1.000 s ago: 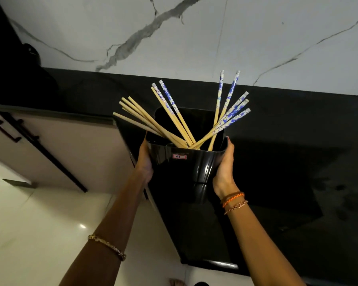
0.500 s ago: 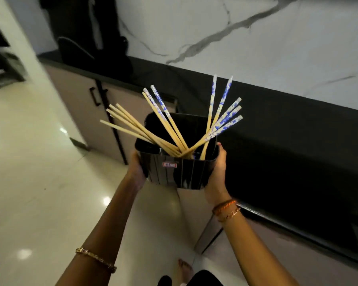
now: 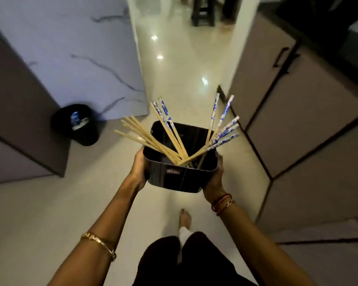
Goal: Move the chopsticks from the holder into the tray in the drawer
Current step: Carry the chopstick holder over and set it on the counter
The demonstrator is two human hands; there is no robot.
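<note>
I hold a black square holder [image 3: 180, 178] out in front of me over the floor, at about waist height. My left hand [image 3: 138, 169] grips its left side and my right hand [image 3: 215, 176] grips its right side. Several chopsticks stand fanned out in it: plain wooden chopsticks [image 3: 139, 135] lean left, and blue-and-white patterned chopsticks [image 3: 223, 129] lean right and up. No drawer or tray shows in this view.
Beige cabinets with black handles [image 3: 298, 104] line the right side. A marble-faced block [image 3: 70, 58] stands to the left, with a black waste bin [image 3: 79, 124] at its foot. A glossy pale floor runs ahead into a passage. My foot [image 3: 185, 219] is below the holder.
The view has swung away from the black counter and marble wall to the floor and passage. The holder, still in both hands, has come off the counter and travels with me.
</note>
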